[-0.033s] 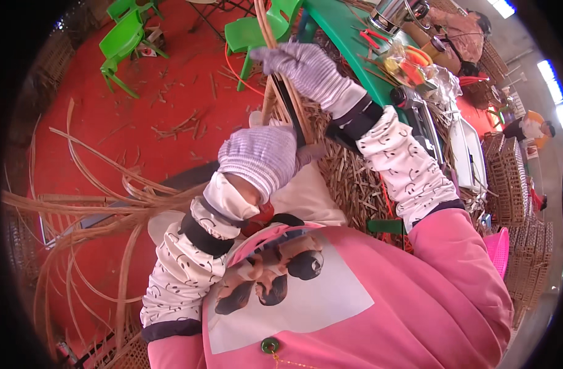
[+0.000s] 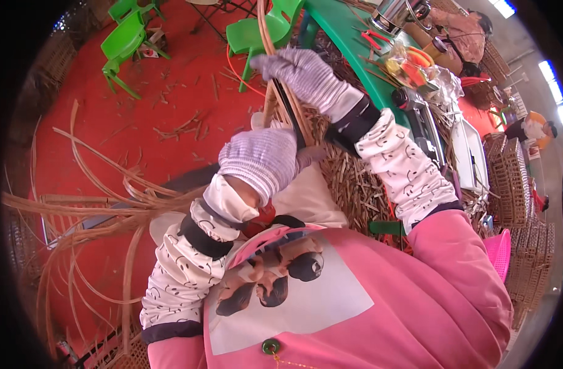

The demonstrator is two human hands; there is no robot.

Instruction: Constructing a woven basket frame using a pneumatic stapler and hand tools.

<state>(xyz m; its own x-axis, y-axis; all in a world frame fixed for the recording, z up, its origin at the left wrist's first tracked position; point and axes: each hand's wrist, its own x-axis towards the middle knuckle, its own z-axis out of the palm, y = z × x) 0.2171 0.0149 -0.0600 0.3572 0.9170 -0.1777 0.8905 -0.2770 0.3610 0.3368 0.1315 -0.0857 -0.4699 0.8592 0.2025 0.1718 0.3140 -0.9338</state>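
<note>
Both my hands wear striped lavender-grey gloves. My left hand (image 2: 260,158) is closed round the lower end of a flat black bar (image 2: 287,107), its thumb lying across it. Further up, my right hand (image 2: 306,77) has its fingers wrapped round long tan wicker strips (image 2: 264,27), which run up past it alongside the bar. The right palm is hidden, so I cannot tell whether that hand also touches the bar. A bundle of long loose wicker strips (image 2: 109,212) fans out to the left of my left wrist.
A green table (image 2: 349,52) at the upper right bears red-handled pliers (image 2: 375,38), a steel pot (image 2: 389,15) and a bag of fruit. Green chairs (image 2: 123,46) stand on the red floor (image 2: 171,67) among scraps. Stacked woven baskets (image 2: 506,178) and other people are at right.
My right hand has come down slightly toward my left hand along the strips. The left hand keeps its hold, and the view has shifted a little.
</note>
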